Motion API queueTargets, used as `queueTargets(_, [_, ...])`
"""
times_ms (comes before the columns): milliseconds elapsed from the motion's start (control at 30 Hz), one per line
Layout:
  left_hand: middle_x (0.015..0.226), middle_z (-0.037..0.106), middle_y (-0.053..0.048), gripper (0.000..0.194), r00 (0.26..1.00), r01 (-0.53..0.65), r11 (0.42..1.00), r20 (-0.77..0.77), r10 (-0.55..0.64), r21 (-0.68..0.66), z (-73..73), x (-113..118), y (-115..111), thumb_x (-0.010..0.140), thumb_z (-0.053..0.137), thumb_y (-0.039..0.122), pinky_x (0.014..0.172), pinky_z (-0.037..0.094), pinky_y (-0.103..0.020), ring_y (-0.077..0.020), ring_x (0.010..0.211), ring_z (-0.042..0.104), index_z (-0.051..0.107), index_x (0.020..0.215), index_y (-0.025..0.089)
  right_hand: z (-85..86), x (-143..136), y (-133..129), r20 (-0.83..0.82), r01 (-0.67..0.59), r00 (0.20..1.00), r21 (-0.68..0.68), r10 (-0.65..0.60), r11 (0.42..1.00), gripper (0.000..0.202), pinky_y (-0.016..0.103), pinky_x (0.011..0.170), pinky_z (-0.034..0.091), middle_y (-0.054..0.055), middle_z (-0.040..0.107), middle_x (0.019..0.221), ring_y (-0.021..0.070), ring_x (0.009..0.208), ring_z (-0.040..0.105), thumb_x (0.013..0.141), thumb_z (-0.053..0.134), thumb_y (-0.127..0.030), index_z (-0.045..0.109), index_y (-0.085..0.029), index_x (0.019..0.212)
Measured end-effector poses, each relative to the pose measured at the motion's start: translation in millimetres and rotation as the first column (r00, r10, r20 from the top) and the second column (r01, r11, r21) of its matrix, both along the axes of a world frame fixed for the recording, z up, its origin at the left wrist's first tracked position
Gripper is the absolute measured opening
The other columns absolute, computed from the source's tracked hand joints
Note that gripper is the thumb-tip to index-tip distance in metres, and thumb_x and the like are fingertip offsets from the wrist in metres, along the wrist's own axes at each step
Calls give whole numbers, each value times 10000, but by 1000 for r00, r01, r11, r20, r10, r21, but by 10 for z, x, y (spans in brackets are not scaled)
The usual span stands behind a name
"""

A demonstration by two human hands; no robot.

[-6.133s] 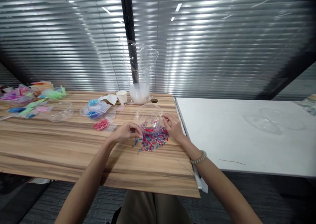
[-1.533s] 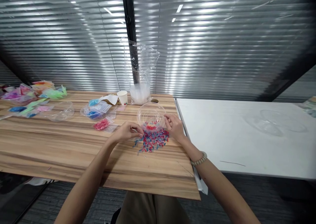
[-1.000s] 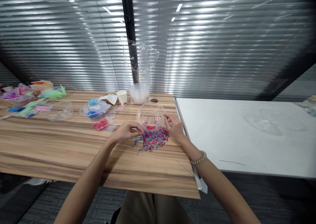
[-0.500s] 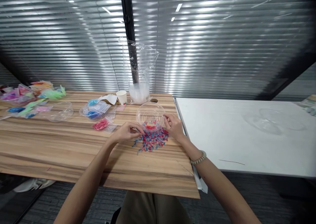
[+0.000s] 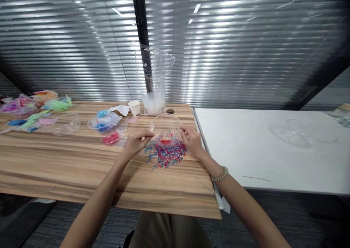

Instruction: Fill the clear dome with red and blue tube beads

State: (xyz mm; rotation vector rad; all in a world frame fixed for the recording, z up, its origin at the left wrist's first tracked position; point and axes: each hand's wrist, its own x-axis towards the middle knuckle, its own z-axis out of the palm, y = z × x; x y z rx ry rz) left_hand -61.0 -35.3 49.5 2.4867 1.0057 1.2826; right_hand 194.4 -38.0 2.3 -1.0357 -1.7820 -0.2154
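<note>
A round clear plastic bowl (image 5: 165, 121) stands tilted toward me, with some red pieces (image 5: 166, 140) in its lower part. My left hand (image 5: 136, 143) pinches its left rim between thumb and fingers. On the opposite side, my right hand (image 5: 192, 139), with a beaded bracelet (image 5: 220, 174) on the wrist, grips the right rim. Under and in front of the bowl spreads a loose pile of small red and blue tube-like pieces (image 5: 170, 156) on the wooden table (image 5: 82, 164).
Left of the hands lie a packet of red pieces (image 5: 111, 138) and a clear bowl with blue packets (image 5: 93, 126). Behind are a paper cup (image 5: 134, 108) and a plastic bag with white contents (image 5: 154, 103). Clear lids (image 5: 292, 137) rest on the white table (image 5: 232, 142).
My left hand has moved up and left from the edge of the pile to the bowl's left rim. My right hand stays at the right rim.
</note>
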Motion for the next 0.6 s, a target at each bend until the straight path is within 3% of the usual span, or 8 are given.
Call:
queueTargets(100, [807, 707, -31, 131, 991, -1, 981, -132, 27, 194, -95, 7, 38, 830, 542, 187, 665, 483, -213, -123, 725, 641, 674, 831, 184, 5, -9, -9, -1, -10, 1000, 19, 10, 1000, 177, 335, 716, 491, 61, 663, 894, 192, 818, 608, 866, 436, -183, 577, -191, 974])
queueTargets(167, [805, 705, -33, 124, 978, 15, 972, -205, 35, 237, -137, 17, 47, 836, 542, 192, 657, 480, -211, -124, 718, 642, 666, 838, 178, 10, -16, -15, 2, -19, 1000, 30, 19, 999, 175, 334, 720, 492, 61, 664, 896, 190, 822, 609, 866, 438, -182, 577, -191, 973])
queueTargets(433, [868, 686, -48, 151, 955, 52, 973, -298, 17, 224, -127, 40, 53, 859, 520, 229, 681, 480, -214, -132, 776, 636, 662, 861, 177, 1, -24, -7, 10, -24, 1000, 15, 24, 1000, 174, 319, 685, 493, 58, 662, 852, 185, 786, 613, 869, 432, -189, 586, -182, 952])
queueTargets(600, [825, 675, -50, 156, 984, 68, 988, -171, -43, 141, -37, 42, 2, 838, 556, 271, 656, 462, -211, -124, 739, 614, 670, 810, 168, -6, -9, 4, 7, 12, 1000, 17, -12, 1000, 181, 328, 698, 488, 57, 662, 863, 190, 798, 609, 866, 431, -192, 587, -187, 958])
